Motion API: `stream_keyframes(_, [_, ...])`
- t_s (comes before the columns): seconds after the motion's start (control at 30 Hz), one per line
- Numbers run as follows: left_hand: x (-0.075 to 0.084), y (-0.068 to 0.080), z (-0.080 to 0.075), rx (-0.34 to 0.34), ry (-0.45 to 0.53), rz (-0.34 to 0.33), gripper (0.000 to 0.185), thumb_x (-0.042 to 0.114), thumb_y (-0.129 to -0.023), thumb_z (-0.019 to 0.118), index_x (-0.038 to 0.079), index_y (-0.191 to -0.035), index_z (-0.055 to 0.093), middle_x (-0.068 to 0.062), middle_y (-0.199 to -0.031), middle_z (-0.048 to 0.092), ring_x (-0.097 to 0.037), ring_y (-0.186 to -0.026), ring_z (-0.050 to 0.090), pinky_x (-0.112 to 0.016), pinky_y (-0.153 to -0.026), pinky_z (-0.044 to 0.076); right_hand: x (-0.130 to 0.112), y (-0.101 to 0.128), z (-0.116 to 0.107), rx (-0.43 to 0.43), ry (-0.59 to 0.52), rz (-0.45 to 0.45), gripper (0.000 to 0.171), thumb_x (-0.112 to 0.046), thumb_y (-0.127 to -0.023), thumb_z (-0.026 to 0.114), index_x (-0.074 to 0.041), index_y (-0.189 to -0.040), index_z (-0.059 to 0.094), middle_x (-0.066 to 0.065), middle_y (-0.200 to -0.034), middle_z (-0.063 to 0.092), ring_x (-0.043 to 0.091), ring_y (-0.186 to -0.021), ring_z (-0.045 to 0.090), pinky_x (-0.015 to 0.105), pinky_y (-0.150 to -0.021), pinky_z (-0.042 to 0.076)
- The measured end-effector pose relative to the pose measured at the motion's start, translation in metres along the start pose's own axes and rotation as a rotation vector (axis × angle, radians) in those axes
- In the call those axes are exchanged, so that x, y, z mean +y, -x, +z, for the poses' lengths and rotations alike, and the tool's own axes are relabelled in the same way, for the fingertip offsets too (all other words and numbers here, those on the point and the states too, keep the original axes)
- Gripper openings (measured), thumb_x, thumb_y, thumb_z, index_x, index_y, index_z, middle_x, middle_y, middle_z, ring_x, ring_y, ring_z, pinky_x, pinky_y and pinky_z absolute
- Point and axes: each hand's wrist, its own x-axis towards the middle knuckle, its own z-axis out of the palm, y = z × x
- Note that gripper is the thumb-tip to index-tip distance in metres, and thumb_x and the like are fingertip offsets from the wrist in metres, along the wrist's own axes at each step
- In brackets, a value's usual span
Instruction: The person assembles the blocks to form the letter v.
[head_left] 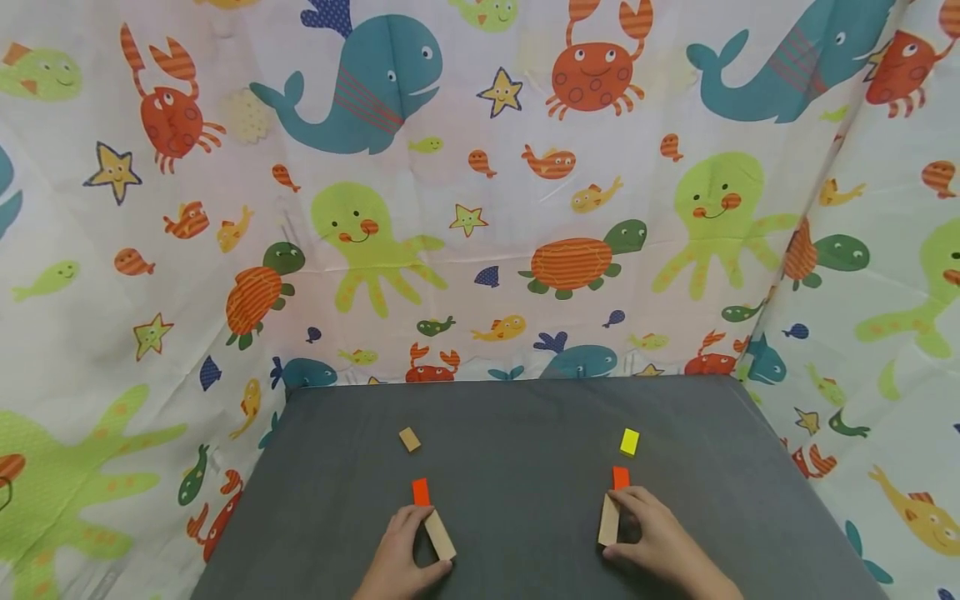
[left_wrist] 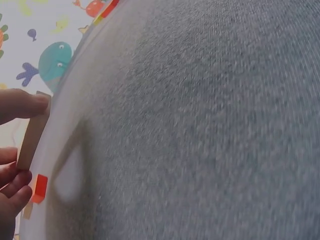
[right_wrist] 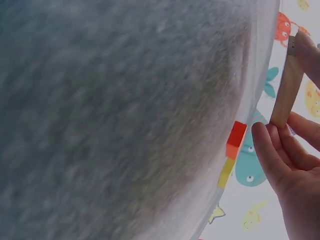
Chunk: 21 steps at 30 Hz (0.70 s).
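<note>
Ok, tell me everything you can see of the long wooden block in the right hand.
The long wooden block is a plain, pale, unpainted wood bar with square-cut ends. It lies on the grey table cover, running roughly away from the person. The right hand grips it, fingers at its far end and thumb at its near end. Its far end sits right by, perhaps touching, the orange block; the yellow block lies beyond, apart. In the right wrist view the bar looks smooth, with faint grain.
</note>
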Motion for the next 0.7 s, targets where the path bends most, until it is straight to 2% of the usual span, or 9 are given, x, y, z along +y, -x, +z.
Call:
stream_keyframes(0.33, [0.01,-0.004,0.013,0.048,0.003,0.049,0.082,0.047,-0.077,0.085,0.006,-0.141,0.053,-0.011,-0.129,0.05,-0.032,-0.117,0.05,-0.057,-0.096,0.047,-0.014,-0.008,0.008,0.053,0.038,-0.066,0.087,-0.042,-0.065,0.094,-0.002,-0.135,0.06,0.003,-0.125,0.059,0.02,-0.097,0.06,0.031,-0.079,0.053])
stream_keyframes(0.43, [0.013,-0.006,0.015,0.047,0.01,0.053,0.082,0.047,-0.077,0.085,0.007,-0.14,0.053,-0.009,-0.13,0.05,-0.031,-0.119,0.05,-0.057,-0.096,0.048,-0.018,-0.01,0.01,0.053,0.031,-0.08,0.085,-0.041,-0.065,0.094,-0.002,-0.134,0.06,0.003,-0.125,0.058,0.02,-0.097,0.059,0.031,-0.078,0.052])
stream_keyframes(0.7, [0.021,-0.008,0.015,0.017,0.028,0.045,0.081,0.044,-0.077,0.085,0.005,-0.141,0.053,-0.01,-0.13,0.049,-0.032,-0.12,0.048,-0.058,-0.096,0.047,-0.021,-0.013,0.012,0.02,0.007,-0.049,0.086,-0.04,-0.067,0.093,-0.003,-0.136,0.059,0.003,-0.125,0.057,0.021,-0.101,0.06,0.033,-0.081,0.053])
